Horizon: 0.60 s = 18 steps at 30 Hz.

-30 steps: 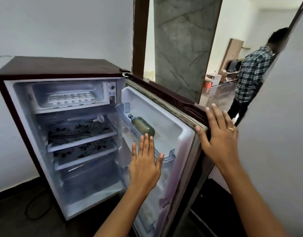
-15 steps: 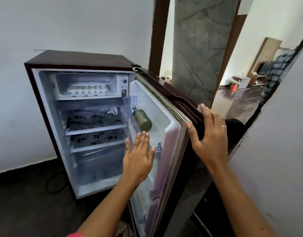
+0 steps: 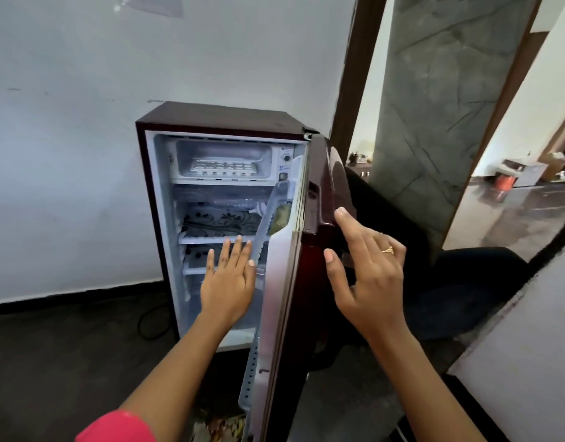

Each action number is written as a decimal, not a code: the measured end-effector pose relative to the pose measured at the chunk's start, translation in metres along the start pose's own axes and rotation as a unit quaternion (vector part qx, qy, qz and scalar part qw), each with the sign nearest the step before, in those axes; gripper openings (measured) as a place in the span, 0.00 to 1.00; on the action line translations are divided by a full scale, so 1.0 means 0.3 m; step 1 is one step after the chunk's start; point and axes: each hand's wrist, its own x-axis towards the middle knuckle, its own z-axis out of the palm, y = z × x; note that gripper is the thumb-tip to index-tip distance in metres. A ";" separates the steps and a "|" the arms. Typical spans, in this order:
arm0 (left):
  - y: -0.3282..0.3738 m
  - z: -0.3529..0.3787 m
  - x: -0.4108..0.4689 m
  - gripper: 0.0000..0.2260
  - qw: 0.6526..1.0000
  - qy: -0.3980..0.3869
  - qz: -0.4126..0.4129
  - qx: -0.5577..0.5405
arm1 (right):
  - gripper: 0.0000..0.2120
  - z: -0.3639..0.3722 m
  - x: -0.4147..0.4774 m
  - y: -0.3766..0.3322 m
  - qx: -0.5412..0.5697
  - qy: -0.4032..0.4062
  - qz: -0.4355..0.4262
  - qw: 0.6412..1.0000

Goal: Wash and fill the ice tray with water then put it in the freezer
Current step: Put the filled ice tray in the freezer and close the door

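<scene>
A small maroon fridge stands against the wall with its door about half shut. The white ice tray lies in the freezer box at the top. My left hand is flat with straight fingers, held in front of the shelves beside the door's inner edge; contact with the door cannot be told. My right hand is on the door's outer face, index finger and thumb stretched toward its dark handle recess, holding nothing. A green bottle sits in the door rack.
Two patterned shelves fill the fridge's middle. A black cable loops on the dark floor to the left. A doorway with a grey marble pillar opens to the right, and a white wall corner stands close at right.
The door has swung further toward shut. I have stepped back, so the fridge looks smaller. My right hand has slid onto the door's outer face; my left stays flat by the inner edge.
</scene>
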 end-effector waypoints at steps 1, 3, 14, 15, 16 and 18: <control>-0.035 -0.011 0.010 0.35 1.000 0.006 -0.008 0.012 | 0.22 0.024 0.007 -0.021 0.011 -0.006 -0.008 1.000; -0.101 -0.032 0.029 0.35 0.999 0.024 -0.023 0.028 | 0.22 0.072 0.024 -0.061 0.032 -0.022 -0.031 0.999; -0.424 -0.126 0.097 0.33 0.990 0.114 -0.061 -0.060 | 0.26 0.415 0.066 -0.173 0.105 -0.164 -0.106 0.975; -0.439 -0.135 0.106 0.32 0.988 0.129 -0.055 -0.065 | 0.26 0.448 0.063 -0.178 0.096 -0.179 -0.104 0.974; -0.457 -0.144 0.117 0.31 0.986 0.143 -0.050 -0.071 | 0.26 0.486 0.064 -0.185 0.090 -0.196 -0.105 0.971; -0.487 -0.162 0.140 0.31 0.981 0.167 -0.042 -0.092 | 0.26 0.558 0.071 -0.200 0.086 -0.227 -0.107 0.964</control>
